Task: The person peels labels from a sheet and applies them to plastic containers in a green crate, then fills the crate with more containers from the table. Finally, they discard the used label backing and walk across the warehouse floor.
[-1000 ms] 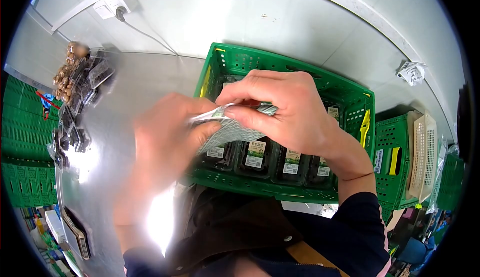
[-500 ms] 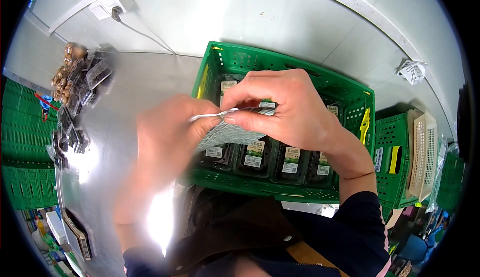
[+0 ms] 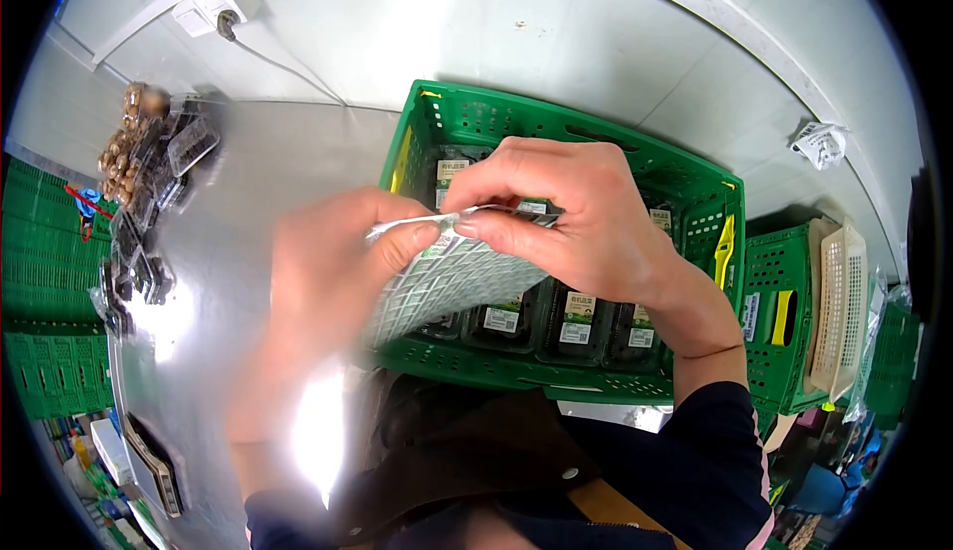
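Between both hands, over the crate, is a thin pale sheet with a white grid pattern. My left hand, partly blurred, pinches its top edge between thumb and finger. Right beside it, my right hand pinches the same edge with thumb and forefinger. A bit of green print shows by the left thumb. Below stands a green plastic crate holding several clear lidded packs with dark contents and green-and-cream labels. The sheet and hands hide part of the packs.
A metal table lies under the crate. Clear packs and bagged brown mushrooms are piled at the left. On the right stand another green crate and a white basket. A plugged cable runs down the wall.
The grid sheet has swung to face me more and hangs lower, showing more of its surface and covering more of the packs. Both hands still pinch its top edge.
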{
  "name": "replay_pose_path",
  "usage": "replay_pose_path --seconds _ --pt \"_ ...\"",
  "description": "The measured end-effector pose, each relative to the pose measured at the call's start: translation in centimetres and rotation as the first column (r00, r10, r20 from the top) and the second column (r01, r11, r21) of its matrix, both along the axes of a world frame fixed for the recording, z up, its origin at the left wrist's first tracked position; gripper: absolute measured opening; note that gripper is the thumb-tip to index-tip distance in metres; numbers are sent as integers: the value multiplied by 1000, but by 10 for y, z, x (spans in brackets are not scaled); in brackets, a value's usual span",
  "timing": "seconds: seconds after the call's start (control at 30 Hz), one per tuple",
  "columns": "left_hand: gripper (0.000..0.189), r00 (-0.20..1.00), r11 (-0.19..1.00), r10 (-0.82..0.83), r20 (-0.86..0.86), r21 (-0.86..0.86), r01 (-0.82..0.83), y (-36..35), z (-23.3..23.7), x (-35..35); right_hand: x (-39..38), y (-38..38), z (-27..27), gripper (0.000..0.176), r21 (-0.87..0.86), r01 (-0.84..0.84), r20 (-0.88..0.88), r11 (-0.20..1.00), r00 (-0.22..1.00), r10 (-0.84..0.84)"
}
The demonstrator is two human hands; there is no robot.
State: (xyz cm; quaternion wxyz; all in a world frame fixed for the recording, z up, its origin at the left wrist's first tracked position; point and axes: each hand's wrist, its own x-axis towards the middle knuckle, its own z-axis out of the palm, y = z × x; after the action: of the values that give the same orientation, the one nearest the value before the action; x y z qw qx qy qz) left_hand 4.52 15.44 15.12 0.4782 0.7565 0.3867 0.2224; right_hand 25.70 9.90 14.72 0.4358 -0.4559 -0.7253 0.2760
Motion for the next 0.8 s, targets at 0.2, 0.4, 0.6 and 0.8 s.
replay_pose_path --seconds 0.2,0.4,0.6,0.8 --pt "22 965 964 85 248 -265 -17 8 -8 2 -1 2 -4 24 -138 16 -279 990 959 -54" --pt "32 956 854 107 273 -517 53 23 -21 -4 1 10 -6 30 452 216 105 865 951 -292" --pt "21 905 864 210 369 -503 5 14 -16 4 -8 10 -16 31 692 201 284 694 807 -517" --pt "21 921 943 159 356 -332 -34 5 -12 9 -8 13 -20 27 648 208 242 733 856 -457"
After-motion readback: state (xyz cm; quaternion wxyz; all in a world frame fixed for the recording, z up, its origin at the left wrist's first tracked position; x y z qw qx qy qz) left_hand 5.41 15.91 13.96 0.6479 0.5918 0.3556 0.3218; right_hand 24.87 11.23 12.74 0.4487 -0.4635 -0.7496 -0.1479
